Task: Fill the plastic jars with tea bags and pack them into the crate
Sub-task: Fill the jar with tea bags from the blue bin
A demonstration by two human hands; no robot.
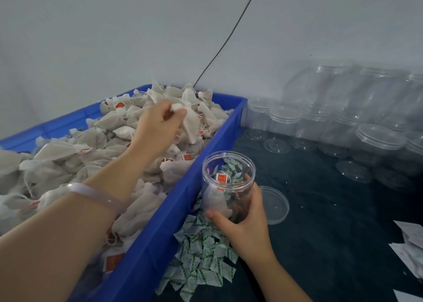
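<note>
Head view: blue crate [183, 201] at left, heaped with tea bags [91, 155]. Right rear, we note stacked empty clear jars [343, 109] on dark table [320, 221]. Pile of green-printed sachets [201, 262] lies against crate's outer wall. Open plastic jar [229, 187], few tea bags inside, sits just right of crate wall, above sachets; right hand [245, 226] wraps its lower body. Loose lid [273, 204] lies flat on table beside it. Left hand [158, 127], over heap, pinches one tea bag [190, 123] by its top.

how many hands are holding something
2. The left hand pinches a tea bag over the crate; the right hand grips the jar beside it. No other hands show.
</note>
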